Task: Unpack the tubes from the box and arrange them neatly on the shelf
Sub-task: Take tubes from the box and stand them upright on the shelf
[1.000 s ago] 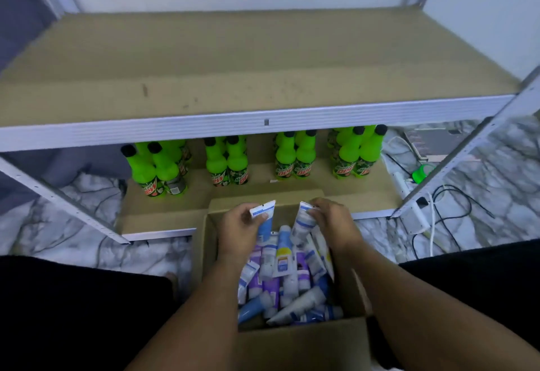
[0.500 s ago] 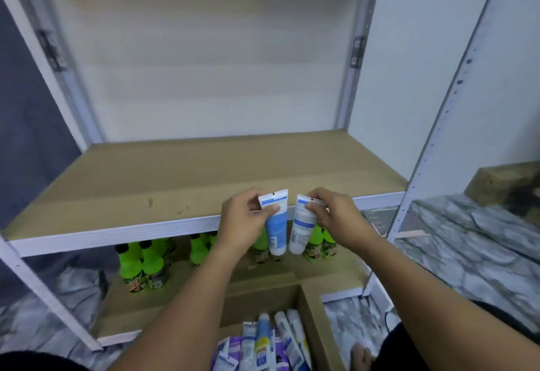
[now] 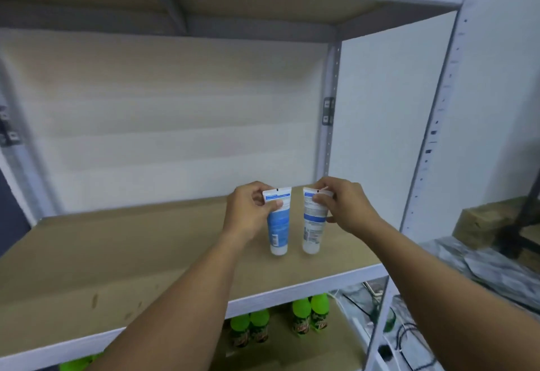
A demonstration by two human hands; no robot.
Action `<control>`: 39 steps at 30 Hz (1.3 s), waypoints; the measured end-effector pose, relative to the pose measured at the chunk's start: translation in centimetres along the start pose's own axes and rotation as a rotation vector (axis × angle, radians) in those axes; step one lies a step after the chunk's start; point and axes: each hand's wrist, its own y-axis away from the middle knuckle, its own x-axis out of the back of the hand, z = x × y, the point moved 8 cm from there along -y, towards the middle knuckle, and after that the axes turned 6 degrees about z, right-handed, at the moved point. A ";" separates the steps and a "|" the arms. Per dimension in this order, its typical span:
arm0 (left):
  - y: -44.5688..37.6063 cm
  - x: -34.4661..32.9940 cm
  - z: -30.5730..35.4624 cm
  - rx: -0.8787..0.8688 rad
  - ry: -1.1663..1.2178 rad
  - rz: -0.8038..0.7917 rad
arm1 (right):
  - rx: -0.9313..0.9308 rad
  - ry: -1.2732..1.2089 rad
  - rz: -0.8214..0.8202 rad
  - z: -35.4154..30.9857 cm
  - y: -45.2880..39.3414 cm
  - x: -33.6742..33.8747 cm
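Two tubes stand upright over the tan board of the shelf [image 3: 122,259], each with its long axis vertical, flat crimped end up and rounded white cap down. The blue tube [image 3: 277,226] is at the left; the white tube [image 3: 313,224], banded in blue with small print, is just beside it at its 3 o'clock, the two apart by a narrow gap. Whether the caps touch the board or hang just above it cannot be told.

The left hand [image 3: 248,214] pinches the blue tube near its crimp, thumb across the front and the other fingers curled behind. The right hand [image 3: 346,207] pinches the white tube the same way at its top edge, thumb in front, fingers folded round the side.

Both tubes are smooth, glossy plastic, wide and flat at the crimp and narrowing to a round cap (the usual squeeze-tube shape). The shelf board is matt and fibrous with a few dark marks, edged by a white metal rail [image 3: 306,290]; perforated white uprights [image 3: 328,125] carry it, and a second board spans overhead.

On the tier below, at 6 o'clock from the tubes, four bright green bottles [image 3: 309,316] stand in two pairs, with more green partly showing at the lower left edge. Dark cables [image 3: 409,338] lie on the floor at 5 o'clock.
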 end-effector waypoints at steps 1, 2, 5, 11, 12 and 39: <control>-1.1 -0.8 -0.4 -0.002 -0.015 -0.001 | -0.015 0.002 0.003 0.7 -1.1 -0.2; -2.2 -1.6 -0.9 -0.001 -0.025 -0.002 | -0.032 0.004 0.008 1.5 -2.3 -0.4; -5.6 -4.3 -2.6 0.004 -0.043 -0.014 | -0.082 -0.024 0.018 3.7 -5.9 -1.0; -10.6 -8.0 -5.2 -0.094 -0.048 0.003 | -0.167 -0.078 0.034 7.4 -12.2 -2.2; -11.3 -8.5 -5.5 -0.100 -0.047 0.011 | -0.158 -0.084 0.038 7.8 -13.0 -2.3; -19.4 -14.4 -9.5 -0.051 0.013 -0.030 | 0.028 0.193 0.086 12.4 -22.7 -4.0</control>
